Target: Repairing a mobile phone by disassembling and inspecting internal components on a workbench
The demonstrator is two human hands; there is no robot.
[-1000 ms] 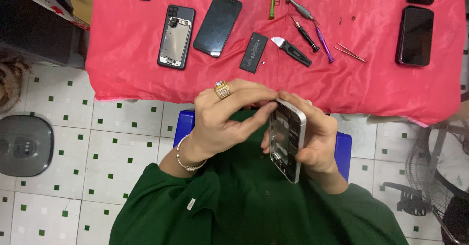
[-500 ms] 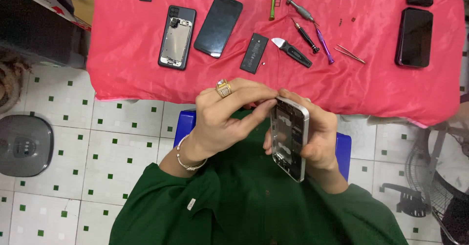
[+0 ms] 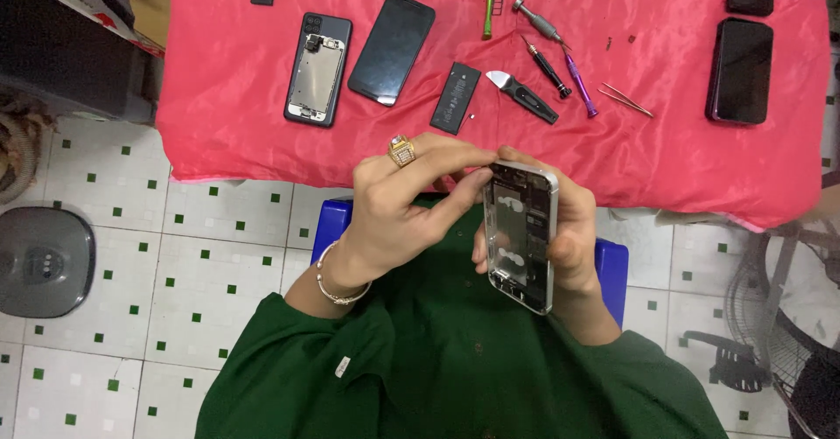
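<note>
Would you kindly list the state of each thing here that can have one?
Silver-framed phone body: opened, held upright.
Right hand: gripping it.
Left hand: fingertips pinching its top edge.
Black-framed phone on the red cloth: opened, flat.
Black phone beside it: closed, screen dark.

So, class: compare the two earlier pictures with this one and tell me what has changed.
Little changed. The opened phone frame has turned slightly in the right hand, its open inside showing more. The left hand keeps its fingertips at the frame's top edge. The tools and phones on the red cloth have not moved.
</note>
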